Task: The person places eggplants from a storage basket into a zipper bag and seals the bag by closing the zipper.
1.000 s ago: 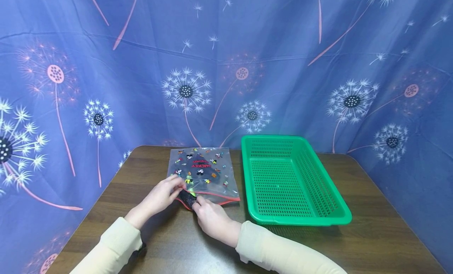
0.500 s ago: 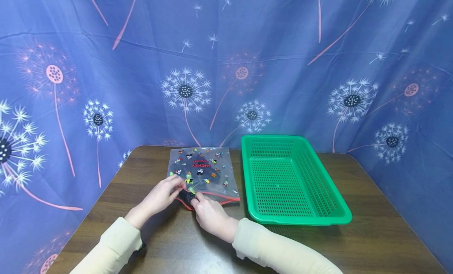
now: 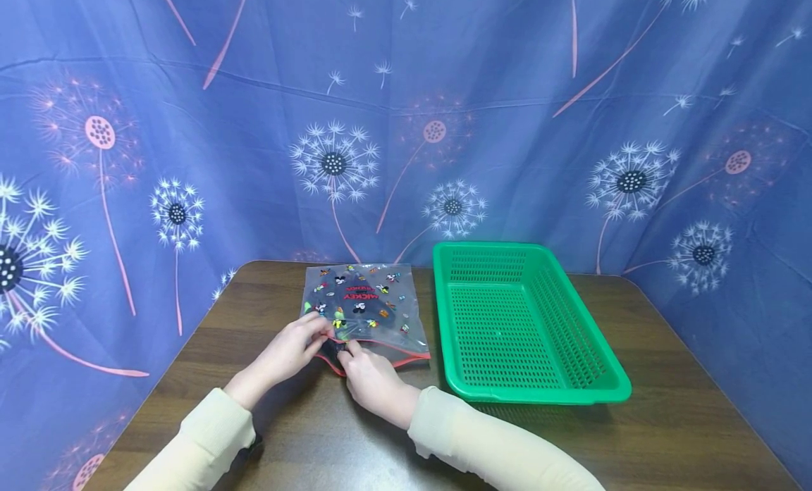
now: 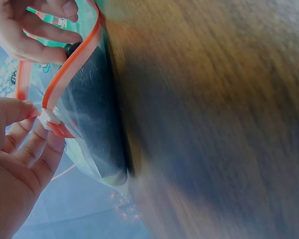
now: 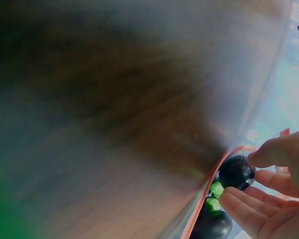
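Note:
A clear zip bag [image 3: 402, 294] with cartoon prints and an orange-red zip strip lies flat, its mouth parted toward me. At the left of that mouth my left hand [image 3: 293, 346] pinches the strip; the left wrist view shows a white slider [image 4: 49, 118] between thumb and fingers. My right hand [image 3: 374, 382] reaches into the mouth, its fairly straight fingers and thumb touching the rounded end of a dark, glossy eggplant [image 5: 237, 172]. Most of that eggplant is inside the bag. Beside it in the right wrist view are another dark rounded thing [image 5: 212, 225] and green pieces [image 5: 213, 203].
Right of the bag stands a green slotted plastic basket [image 3: 531, 394]. Both are on a brown wooden table [image 3: 666, 378]. A blue cloth [image 3: 533, 174] with dandelion prints hangs behind the table.
The eggplant has slid deeper into the bag, with my right hand moving slightly left and away from me behind it. My left hand has kept its place on the zip strip.

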Available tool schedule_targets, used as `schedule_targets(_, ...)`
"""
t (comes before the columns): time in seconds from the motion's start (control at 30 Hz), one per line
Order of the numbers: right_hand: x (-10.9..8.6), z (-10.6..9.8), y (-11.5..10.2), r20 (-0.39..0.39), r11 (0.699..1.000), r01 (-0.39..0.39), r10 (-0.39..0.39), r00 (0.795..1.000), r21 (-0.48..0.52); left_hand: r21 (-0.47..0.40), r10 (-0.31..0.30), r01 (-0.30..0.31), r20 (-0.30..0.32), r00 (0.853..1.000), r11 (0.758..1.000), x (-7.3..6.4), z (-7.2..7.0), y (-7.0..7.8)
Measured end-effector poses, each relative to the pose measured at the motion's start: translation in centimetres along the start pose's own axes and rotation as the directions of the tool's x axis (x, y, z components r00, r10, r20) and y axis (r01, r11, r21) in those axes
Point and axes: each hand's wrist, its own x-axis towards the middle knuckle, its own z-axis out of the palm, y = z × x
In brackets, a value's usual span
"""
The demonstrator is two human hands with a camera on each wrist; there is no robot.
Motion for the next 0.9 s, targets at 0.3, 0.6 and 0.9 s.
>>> schedule_targets(0.3, 0.4, 0.3, -0.2, 0.023, 1.0, 0.005, -0.004, 1.0, -0.017, -0.003, 0.015, -0.015, -0.019, 1.0, 1.0, 0.0, 0.2, -0.1)
schedule_targets(0.6, -0.2, -0.3, -0.1, 0.028, 1.0, 0.007, -0.007, 1.0, -0.005, -0.003, -0.008, 0.008, -0.013, 1.0, 1.0, -0.3, 0.3, -0.3)
schedule_targets(0.9, 0.5, -2.5, -0.1, -0.102, 0.998, 0.038, -0.033, 0.994, 0.046, 0.013, -0.033, 0.034, -0.021, 0.999, 0.999, -0.6, 0.0, -0.1)
